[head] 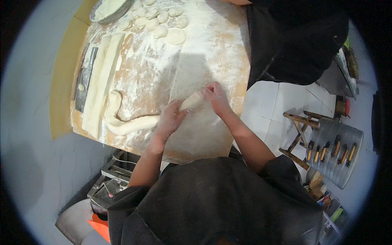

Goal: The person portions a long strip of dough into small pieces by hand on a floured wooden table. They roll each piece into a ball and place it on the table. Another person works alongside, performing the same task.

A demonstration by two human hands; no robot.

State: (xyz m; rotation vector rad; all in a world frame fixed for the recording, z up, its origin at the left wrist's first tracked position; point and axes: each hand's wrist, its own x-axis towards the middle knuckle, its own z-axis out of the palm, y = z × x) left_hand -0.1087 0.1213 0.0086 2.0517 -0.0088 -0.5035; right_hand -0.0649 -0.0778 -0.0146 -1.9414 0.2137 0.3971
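A long dough rope [134,125] curves over the floured wooden board [144,73], its far end bent upward at the left. My left hand [172,118] grips it near its right end, with the end piece slanting up to the right. At the tip of that piece my right hand [216,96] has its fingers curled; whether they pinch the dough is unclear. Two thick dough strips [105,79] lie side by side at the board's left, next to a metal dough knife [85,81]. Several small dough pieces [160,31], some flattened, lie at the far side.
A metal bowl of flour [111,10] stands at the board's far left corner. A co-worker in dark clothing [278,39] is at the far right. Right of the tiled floor [263,107] are a wooden folding stand [298,134] and a metal drum [335,151]. Equipment [113,180] stands below the board's left front.
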